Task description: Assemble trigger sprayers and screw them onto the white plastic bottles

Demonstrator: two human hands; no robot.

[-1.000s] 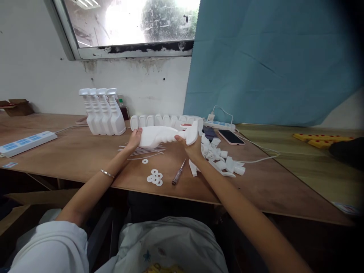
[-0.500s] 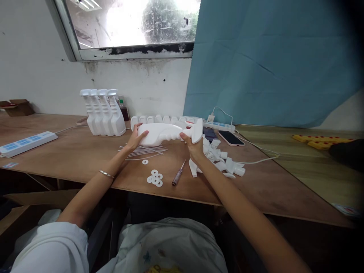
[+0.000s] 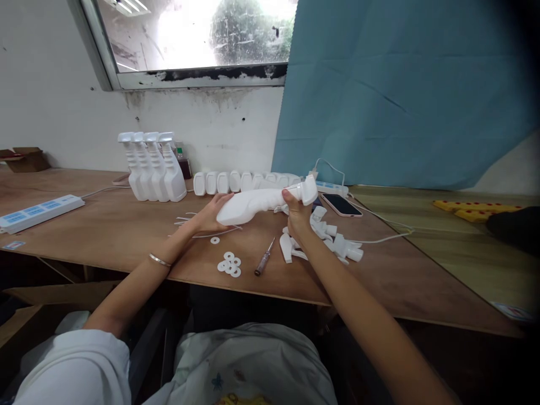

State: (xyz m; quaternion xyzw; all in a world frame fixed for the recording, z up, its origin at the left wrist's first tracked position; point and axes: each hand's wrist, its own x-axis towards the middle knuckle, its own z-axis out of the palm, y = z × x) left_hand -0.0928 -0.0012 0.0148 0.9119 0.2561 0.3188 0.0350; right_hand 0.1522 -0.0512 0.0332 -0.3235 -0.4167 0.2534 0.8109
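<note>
A white spray bottle [image 3: 253,203] lies sideways in the air above the table, its base to the left and its spray head to the right. My left hand [image 3: 212,214] is closed around the base end. Around the neck, just below the spray head, my right hand [image 3: 297,212] is wrapped. Below the bottle are thin white tubes [image 3: 185,219], partly covered by my left hand. White washers [image 3: 230,263] lie in a small group nearer the front edge, beside a screwdriver [image 3: 264,256]. Loose white trigger parts [image 3: 337,242] are heaped under and right of my right hand.
Several upright spray bottles [image 3: 156,169] stand at the back left. A row of white bottles [image 3: 223,182] lies along the wall. A phone [image 3: 341,205], a power strip [image 3: 42,212] and a white cable [image 3: 379,241] are on the table.
The bottle has turned about its length and tilted, its spray head shifting right. My right hand has moved slightly right along with it, and my left hand has shifted its hold on the base.
</note>
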